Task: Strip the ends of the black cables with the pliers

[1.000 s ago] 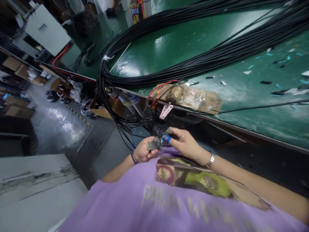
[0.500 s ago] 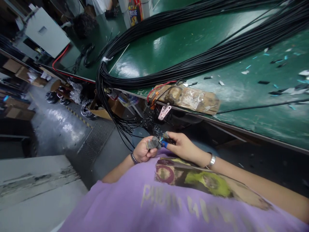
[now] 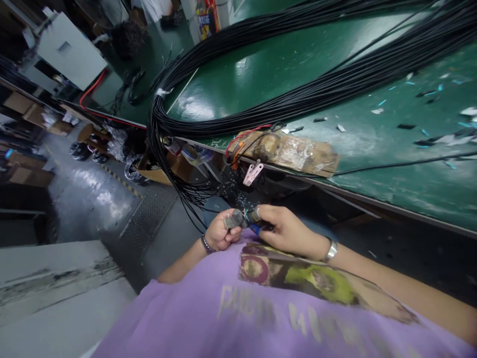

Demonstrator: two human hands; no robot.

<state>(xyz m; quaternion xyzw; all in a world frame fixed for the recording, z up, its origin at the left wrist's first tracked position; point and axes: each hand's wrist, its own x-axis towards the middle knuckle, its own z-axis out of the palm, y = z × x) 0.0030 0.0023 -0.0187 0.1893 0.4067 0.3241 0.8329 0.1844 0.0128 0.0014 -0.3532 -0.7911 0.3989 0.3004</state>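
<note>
My left hand is closed around the end of a thin cable, its taped thumb and fingertips pinching it near my chest. My right hand is closed on a small blue-handled tool, whose tip meets the cable end where a few coloured wire strands stick out. Both hands sit just below the edge of the green workbench. A thick bundle of black cables lies across the bench and hangs over its left edge toward my hands.
A taped brown fixture with red and orange wires sits on the bench edge, a pink clip hanging under it. Small offcuts litter the bench at right. A grey cabinet and cardboard boxes stand at left.
My right hand has rolled over so the blue tool handle now sits lower, under the fingers. Both hands have shifted slightly upward and closer together on the cable end.
</note>
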